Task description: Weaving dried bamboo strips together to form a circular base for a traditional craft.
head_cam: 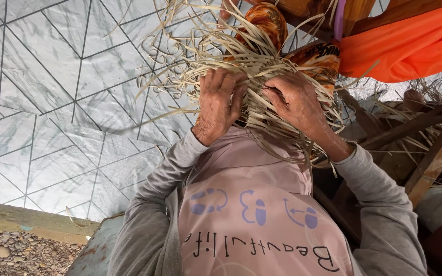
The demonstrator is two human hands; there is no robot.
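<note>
A woven piece of pale straw strips [254, 110] lies on my lap, with many loose strip ends fanning out above it. My left hand [218, 102] presses on its left side with fingers curled into the strips. On the right side my right hand [295, 102] pinches strips between thumb and fingers. Both hands sit close together over the weave. My pink shirt [257, 204] with grey sleeves fills the lower part of the view.
A white floor [52, 102] with a dark line pattern spreads to the left. Orange cloth [405, 46] hangs at the top right. A wooden chair frame [431, 153] stands at the right among more loose straw. Gravel [16, 253] lies at the bottom left.
</note>
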